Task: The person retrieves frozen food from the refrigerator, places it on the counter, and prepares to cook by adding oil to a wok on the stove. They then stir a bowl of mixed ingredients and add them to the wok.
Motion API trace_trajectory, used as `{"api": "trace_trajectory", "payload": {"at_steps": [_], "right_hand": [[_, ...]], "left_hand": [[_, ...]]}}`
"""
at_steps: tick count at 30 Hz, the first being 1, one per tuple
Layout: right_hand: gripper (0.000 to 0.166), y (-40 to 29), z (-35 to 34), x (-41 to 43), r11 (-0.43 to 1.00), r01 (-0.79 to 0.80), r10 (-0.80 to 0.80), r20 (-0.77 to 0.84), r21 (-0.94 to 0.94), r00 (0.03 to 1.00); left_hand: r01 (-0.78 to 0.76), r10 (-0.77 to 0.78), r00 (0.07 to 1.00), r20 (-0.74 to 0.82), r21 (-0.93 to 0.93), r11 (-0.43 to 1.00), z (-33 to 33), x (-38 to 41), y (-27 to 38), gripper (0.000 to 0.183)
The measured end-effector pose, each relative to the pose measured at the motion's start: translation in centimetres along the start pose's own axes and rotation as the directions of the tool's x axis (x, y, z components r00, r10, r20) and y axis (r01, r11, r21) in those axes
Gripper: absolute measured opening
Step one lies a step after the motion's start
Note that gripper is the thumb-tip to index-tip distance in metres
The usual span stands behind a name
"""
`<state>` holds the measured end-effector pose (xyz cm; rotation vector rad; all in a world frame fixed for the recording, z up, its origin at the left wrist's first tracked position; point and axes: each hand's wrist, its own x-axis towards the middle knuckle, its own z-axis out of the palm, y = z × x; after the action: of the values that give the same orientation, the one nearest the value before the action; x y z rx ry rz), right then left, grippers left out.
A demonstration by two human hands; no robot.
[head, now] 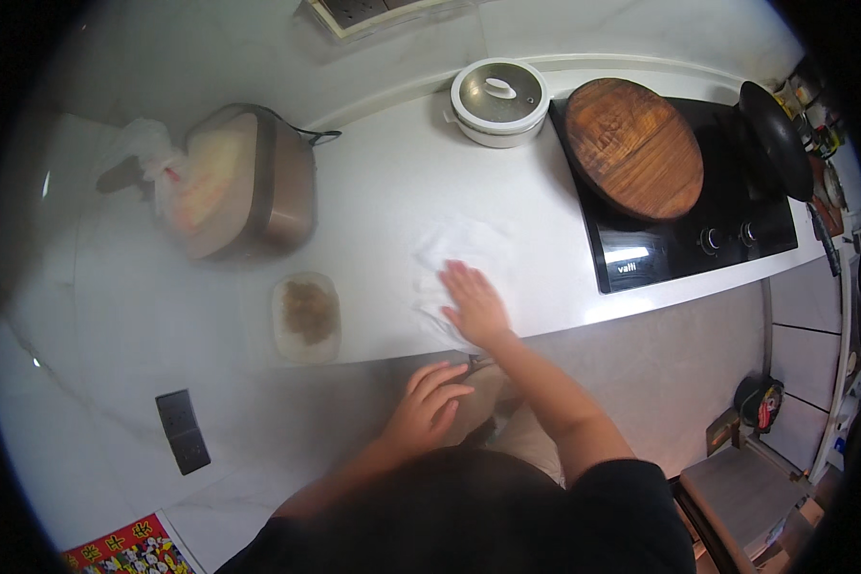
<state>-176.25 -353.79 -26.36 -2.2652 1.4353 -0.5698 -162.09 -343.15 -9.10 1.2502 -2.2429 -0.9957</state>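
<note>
My right hand (476,305) presses flat, fingers extended, on a thin white cloth (466,244) spread over the white countertop (380,208). The cloth reaches the counter's front edge and blends with the surface, so its full outline is hard to tell. My left hand (427,405) hangs in front of the counter edge with its fingers apart and slightly curled, holding nothing. To the left of the cloth, a shallow translucent container (307,318) with brown contents rests near the front edge.
A brown appliance (287,194) with a plastic bag on it stands at the left. Behind is a lidded white pot (499,107). At right, a round wooden board (635,147) and a black wok (775,143) rest on the black cooktop (660,262). A wall socket (183,430) is at lower left.
</note>
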Motion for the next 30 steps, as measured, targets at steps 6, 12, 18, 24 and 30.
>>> {"api": "trace_trajectory", "payload": {"at_steps": [6,12,18,24,30], "right_hand": [[0.059,6.4,-5.3,0.8,0.942,-0.268,0.233,-0.181,-0.202,0.956],[0.065,5.7,1.6,19.1,0.917,-0.31,0.247,-0.254,-0.25,0.935],[0.065,-1.7,8.4,26.3,0.994,-0.082,0.072,-0.144,-0.067,0.987],[0.063,-6.7,7.8,12.2,0.948,0.26,-0.289,0.154,0.185,0.945],[0.047,2.5,-0.5,-1.8,0.864,0.503,-0.491,0.252,0.016,0.834]], "left_hand": [[0.029,-0.031,0.999,-0.028,-0.056,0.998,-0.8,-1.2,-2.0,0.023],[0.221,-0.217,0.971,-0.103,0.027,0.975,-1.4,-6.1,-4.4,0.023],[0.281,-0.267,0.951,-0.158,0.075,0.957,-1.6,-8.9,-5.1,0.025],[0.069,-0.064,0.989,-0.135,0.036,0.997,0.0,-6.3,-4.5,0.022],[-0.051,0.048,0.987,-0.152,-0.014,0.999,-1.3,-0.8,-1.2,0.018]]}}
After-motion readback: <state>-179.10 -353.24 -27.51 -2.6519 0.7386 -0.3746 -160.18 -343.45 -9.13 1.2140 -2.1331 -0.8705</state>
